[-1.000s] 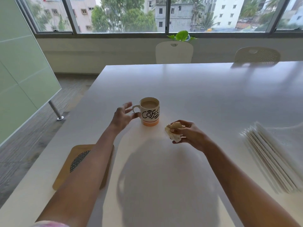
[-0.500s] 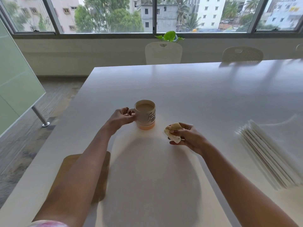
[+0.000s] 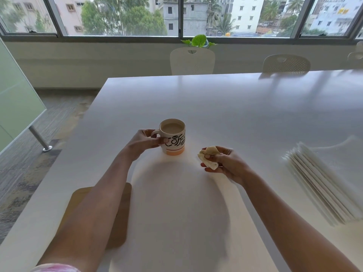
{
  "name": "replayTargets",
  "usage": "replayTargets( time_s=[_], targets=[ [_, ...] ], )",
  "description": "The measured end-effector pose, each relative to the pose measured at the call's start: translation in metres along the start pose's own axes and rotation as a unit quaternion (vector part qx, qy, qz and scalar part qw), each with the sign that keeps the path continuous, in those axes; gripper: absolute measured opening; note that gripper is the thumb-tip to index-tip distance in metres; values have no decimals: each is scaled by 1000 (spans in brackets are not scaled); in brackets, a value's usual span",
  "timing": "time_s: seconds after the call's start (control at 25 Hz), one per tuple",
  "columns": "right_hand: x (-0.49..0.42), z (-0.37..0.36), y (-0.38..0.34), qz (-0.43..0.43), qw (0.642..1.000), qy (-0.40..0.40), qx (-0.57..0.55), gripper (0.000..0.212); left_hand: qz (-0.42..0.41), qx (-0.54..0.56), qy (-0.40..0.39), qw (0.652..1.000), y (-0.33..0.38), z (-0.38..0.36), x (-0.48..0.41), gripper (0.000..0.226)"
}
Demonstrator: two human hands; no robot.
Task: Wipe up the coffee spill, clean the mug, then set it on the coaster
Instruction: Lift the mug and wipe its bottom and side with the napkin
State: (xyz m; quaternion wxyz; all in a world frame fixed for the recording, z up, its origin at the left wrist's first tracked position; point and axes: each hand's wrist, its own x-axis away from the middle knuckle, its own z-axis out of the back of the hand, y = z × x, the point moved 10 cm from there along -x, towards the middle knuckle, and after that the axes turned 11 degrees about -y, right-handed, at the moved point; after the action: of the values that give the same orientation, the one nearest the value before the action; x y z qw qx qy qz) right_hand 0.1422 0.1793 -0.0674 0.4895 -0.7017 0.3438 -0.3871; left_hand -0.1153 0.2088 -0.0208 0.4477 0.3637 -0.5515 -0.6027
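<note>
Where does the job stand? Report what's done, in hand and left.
Done: no spill shows on the white table, and the right hand grips a crumpled, stained paper napkin. In hand: the left hand holds the handle of the white-and-orange coffee mug, which stands on the table. Left: wiping the mug, then setting it on the wooden coaster.

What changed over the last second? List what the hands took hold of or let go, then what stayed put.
The left hand closed in from just beside the mug and took hold of its handle; its fingers now wrap it. Nothing was let go. The mug stays standing on the table, full. The right hand still holds the crumpled napkin. The wooden coaster and napkin stack are unmoved.
</note>
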Motion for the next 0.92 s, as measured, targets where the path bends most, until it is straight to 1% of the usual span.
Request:
replayTargets(
  time_s=[0.2, 0.36, 0.44, 0.6, 0.68, 0.76, 0.8, 0.84, 0.92],
  targets=[
    [-1, 0, 1, 2, 1000, 1, 1, 24, -6, 11, 6, 1000, -1, 0, 1, 30],
    [-1, 3, 2, 2, 1000, 5, -2, 24, -8, 7, 22, 1000, 3, -1, 2, 14],
    [-2, 3, 2, 4, 1000, 6, -3, 24, -20, 11, 33, 999, 10, 1, 4, 10],
    [-2, 4, 3, 2, 1000, 10, -3, 23, -40, 14, 38, 998, 30, 4, 7, 11],
    [-3, 3, 4, -11, 1000, 0, -6, 23, -46, 10, 41, 998, 37, 6, 8, 9],
    [-3, 1, 5, -32, 999, -9, -31, 37, -50, 3, 44, 998, 43, 6, 9, 10],
    [-4, 2, 6, -42, 998, -8, -48, 42, -52, -1, 46, 998, 46, 7, 9, 14],
    [-6, 3, 7, -49, 997, -4, -62, 41, -52, -8, 47, 998, 48, 7, 9, 18],
    [-9, 4, 8, -54, 996, -1, -71, 33, -51, -19, 52, 997, 53, 7, 10, 21]
  ],
)
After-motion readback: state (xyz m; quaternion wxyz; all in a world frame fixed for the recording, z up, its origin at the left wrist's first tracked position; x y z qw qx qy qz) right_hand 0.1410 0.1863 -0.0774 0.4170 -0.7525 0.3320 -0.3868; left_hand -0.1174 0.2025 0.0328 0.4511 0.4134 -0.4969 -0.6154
